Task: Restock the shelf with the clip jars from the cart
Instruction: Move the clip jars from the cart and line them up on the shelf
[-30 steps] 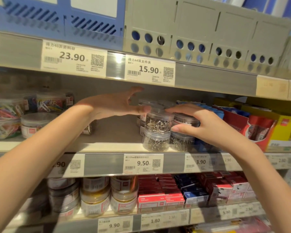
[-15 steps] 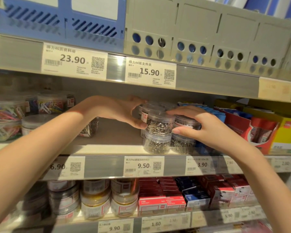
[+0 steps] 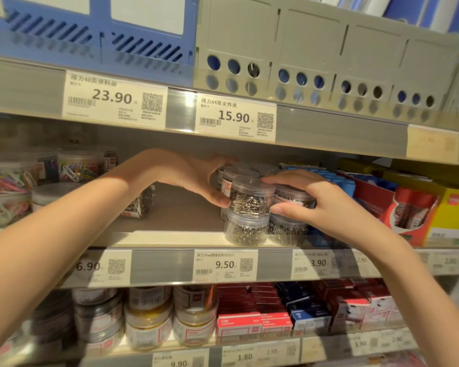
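Right forearm: it reached up from the lower right, wrist bent slightly inward toward the middle shelf point(image 3: 170, 235).
Right hand point(image 3: 315, 202): my fingers curled over the lid and side of the top clip jar point(image 3: 250, 198), thumb pressed against its right wall, index laid along the lid rim.
Left forearm: it came in from the lower left and crossed in front of the bare shelf floor.
Left hand point(image 3: 196, 176): my thumb touched the same jar's left wall; my other fingers wrapped behind it, tips hidden, so I could not tell how far they closed.
Top clip jar: clear, full of silver clips, held between both my hands, sitting on a lower jar point(image 3: 245, 229) at the shelf's front edge.
Beside my right fingers: a second stack of jars point(image 3: 293, 207), touching the first.
Behind my left fingers: more lidded jars point(image 3: 233, 176).
Far left of my hands: tubs of coloured clips point(image 3: 8, 186).
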Available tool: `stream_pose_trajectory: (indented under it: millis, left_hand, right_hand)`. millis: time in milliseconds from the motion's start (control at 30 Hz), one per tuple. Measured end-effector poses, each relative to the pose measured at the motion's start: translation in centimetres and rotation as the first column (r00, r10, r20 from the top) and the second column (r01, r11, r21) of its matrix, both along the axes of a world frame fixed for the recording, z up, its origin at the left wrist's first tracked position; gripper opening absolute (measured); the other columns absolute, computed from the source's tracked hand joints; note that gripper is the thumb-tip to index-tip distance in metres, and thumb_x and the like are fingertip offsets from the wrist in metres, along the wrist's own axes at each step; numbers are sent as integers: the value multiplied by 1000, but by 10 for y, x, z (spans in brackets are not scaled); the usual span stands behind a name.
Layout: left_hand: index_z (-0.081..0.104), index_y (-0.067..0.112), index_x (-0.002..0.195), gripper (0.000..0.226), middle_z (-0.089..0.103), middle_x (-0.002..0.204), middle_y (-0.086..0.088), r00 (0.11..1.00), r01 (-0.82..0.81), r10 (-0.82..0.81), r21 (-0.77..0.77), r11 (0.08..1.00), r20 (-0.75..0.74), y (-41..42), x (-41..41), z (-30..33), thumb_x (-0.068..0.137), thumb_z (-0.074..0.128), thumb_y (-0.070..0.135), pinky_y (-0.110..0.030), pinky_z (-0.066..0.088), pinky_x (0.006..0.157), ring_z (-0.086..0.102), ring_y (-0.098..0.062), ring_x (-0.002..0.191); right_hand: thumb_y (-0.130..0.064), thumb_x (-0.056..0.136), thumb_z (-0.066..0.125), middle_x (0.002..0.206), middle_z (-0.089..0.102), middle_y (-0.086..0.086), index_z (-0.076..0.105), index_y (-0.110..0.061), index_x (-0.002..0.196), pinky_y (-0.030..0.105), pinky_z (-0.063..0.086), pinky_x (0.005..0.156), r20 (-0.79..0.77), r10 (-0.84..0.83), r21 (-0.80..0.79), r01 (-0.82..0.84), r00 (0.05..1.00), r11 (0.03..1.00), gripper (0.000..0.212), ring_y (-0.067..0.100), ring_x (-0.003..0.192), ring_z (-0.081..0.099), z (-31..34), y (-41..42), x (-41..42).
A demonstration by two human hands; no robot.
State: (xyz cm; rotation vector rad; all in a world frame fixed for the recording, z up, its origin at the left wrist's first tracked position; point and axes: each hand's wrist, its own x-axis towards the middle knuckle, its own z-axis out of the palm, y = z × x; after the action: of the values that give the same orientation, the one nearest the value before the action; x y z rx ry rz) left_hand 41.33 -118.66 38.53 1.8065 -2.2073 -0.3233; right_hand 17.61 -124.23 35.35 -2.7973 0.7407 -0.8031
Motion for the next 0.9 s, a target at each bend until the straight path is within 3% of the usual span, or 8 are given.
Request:
stream_pose_trajectory:
  millis: [67,133,233,300,367,533,633,900]
  left_hand:
    - [12,32,149,91,18,155,4,1000,1,-1,-5,1000,4,1,1,0,77,67,39,-38,22,115,22,-15,141]
    - [13,34,149,91,19,155,6,1000,9,-9,-6,1000,-9,0,2,-1,77,68,39,-37,23,115,23,-14,141]
    - [13,37,148,93,19,155,8,999,19,-19,-4,1000,-28,-1,3,-4,75,70,41,-35,22,116,22,-12,141]
    - [13,39,148,94,19,155,9,1000,13,-13,-2,1000,-26,-2,4,-4,73,70,43,-36,22,116,22,-12,141]
    - [11,40,148,97,18,155,10,1000,9,-8,9,1000,-16,-2,4,-4,70,71,46,-37,22,116,21,-12,142]
    - [7,43,147,114,14,156,10,1000,1,-1,14,1000,-5,6,0,-2,49,62,62,-37,20,117,19,-11,142]
    - [7,42,147,115,13,157,9,1000,4,-4,17,1000,-20,11,-1,-1,48,62,61,-33,20,117,18,-11,143]
    - [4,56,141,122,8,156,19,999,0,4,74,997,-54,9,18,-2,43,74,73,-38,22,116,18,-10,142]
  right_hand:
    - [-69,73,51,109,61,-25,56,-44,116,10,44,74,6,-13,-7,13,1000,1000,51,-4,91,57,2,5,0]
    - [-53,78,58,84,59,-38,50,-54,97,5,40,65,17,-13,-11,14,1000,1000,21,-11,84,55,4,8,-1]
    - [-41,82,63,58,58,-34,42,-49,75,10,39,54,40,-8,-29,10,999,1000,24,-13,62,54,5,12,0]
    - [-53,79,57,83,66,-28,50,-52,94,11,43,62,27,-12,8,12,1000,1000,16,-9,74,58,5,11,-1]
    - [-63,73,50,112,60,-26,46,-54,118,10,44,76,8,0,-14,0,1000,1000,46,-4,93,57,5,11,0]
    - [-43,81,63,72,48,-50,37,-57,102,-3,34,67,-20,-23,-16,22,1000,1000,36,-27,80,46,10,13,1]
    - [-57,73,57,105,40,-46,40,-57,109,-5,30,82,-25,-24,-25,23,999,999,40,-21,103,41,11,14,3]
    - [-53,74,65,107,46,-33,45,-43,126,2,31,82,-36,-71,-52,69,997,996,56,-18,98,44,11,17,6]
